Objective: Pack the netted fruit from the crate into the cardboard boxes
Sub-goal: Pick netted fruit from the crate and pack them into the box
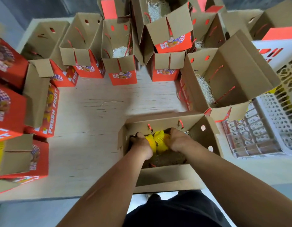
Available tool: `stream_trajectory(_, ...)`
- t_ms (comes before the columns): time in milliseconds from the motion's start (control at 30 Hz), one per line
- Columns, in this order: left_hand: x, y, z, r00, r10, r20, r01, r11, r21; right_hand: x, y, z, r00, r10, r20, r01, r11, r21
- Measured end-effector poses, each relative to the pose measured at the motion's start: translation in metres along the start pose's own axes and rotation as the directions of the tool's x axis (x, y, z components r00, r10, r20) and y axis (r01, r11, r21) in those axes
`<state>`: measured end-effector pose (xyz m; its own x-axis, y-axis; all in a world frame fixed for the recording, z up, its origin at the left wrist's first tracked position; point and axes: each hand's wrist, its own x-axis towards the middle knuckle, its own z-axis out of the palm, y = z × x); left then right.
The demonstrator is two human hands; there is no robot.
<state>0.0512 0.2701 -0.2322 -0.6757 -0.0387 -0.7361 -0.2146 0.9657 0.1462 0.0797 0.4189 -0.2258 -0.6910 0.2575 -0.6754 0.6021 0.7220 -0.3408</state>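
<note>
Reaching down into the open box point(205, 133) at the near edge of the worktop point(96, 115), the left hand point(142, 145) and right hand point(178, 139) each curl round a yellow netted fruit point(160, 140); the two fruits lie side by side on brown padding, long axes running roughly away from the person. Red cord handles cross the box's far wall. More open boxes point(227, 79) ring the worktop, some holding pale shredded filling. A white crate point(269, 122) sits to the right.
</note>
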Motion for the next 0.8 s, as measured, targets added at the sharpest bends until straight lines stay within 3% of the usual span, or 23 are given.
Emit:
stream_trajectory(133, -0.009, -0.005, -0.009, 0.995, 0.100, 0.028, -0.097, 0.991, -0.089, -0.015, 0.002, -0.021, 1.000, -0.013, 0.002, 0.013, 0.995, -0.101)
stream_trajectory(200, -0.015, -0.009, -0.018, 0.987, 0.158, 0.043, -0.146, 0.969, -0.197, -0.026, 0.002, -0.033, 0.998, -0.056, 0.004, 0.056, 0.998, 0.005)
stream_trajectory(267, -0.026, -0.014, -0.024, 0.968, 0.246, 0.043, -0.204, 0.878, -0.432, -0.043, -0.002, -0.041, 0.989, -0.135, 0.058, 0.120, 0.969, 0.217)
stream_trajectory(333, -0.039, -0.020, -0.026, 0.935, 0.352, -0.042, -0.305, 0.738, -0.602, -0.064, -0.008, -0.043, 0.957, -0.243, 0.155, 0.142, 0.866, 0.480)
stream_trajectory(400, -0.051, -0.028, -0.025, 0.876, 0.462, -0.137, -0.443, 0.659, -0.608, -0.077, -0.016, -0.042, 0.934, -0.315, 0.168, 0.114, 0.708, 0.697)
stream_trajectory(500, -0.059, -0.040, -0.024, 0.798, 0.499, -0.337, -0.590, 0.532, -0.608, -0.085, -0.025, -0.040, 0.945, -0.314, 0.089, 0.107, 0.556, 0.825)
stream_trajectory(567, -0.063, -0.046, -0.024, 0.792, 0.458, -0.404, -0.604, 0.491, -0.628, -0.086, -0.028, -0.037, 0.957, -0.279, 0.077, 0.078, 0.505, 0.859)
stream_trajectory(633, -0.069, -0.049, -0.022, 0.749, 0.471, -0.466, -0.662, 0.521, -0.538, -0.087, -0.028, -0.033, 0.969, -0.240, 0.066, 0.043, 0.422, 0.906)
stream_trajectory(733, -0.078, -0.053, -0.029, 0.541, 0.647, -0.538, -0.820, 0.547, -0.167, -0.086, -0.027, -0.027, 0.982, -0.175, 0.065, -0.012, 0.290, 0.957)
stream_trajectory(800, -0.073, -0.061, -0.036, 0.430, 0.625, -0.651, -0.828, 0.561, -0.007, -0.086, -0.023, -0.025, 0.994, -0.102, 0.046, -0.004, 0.377, 0.926)
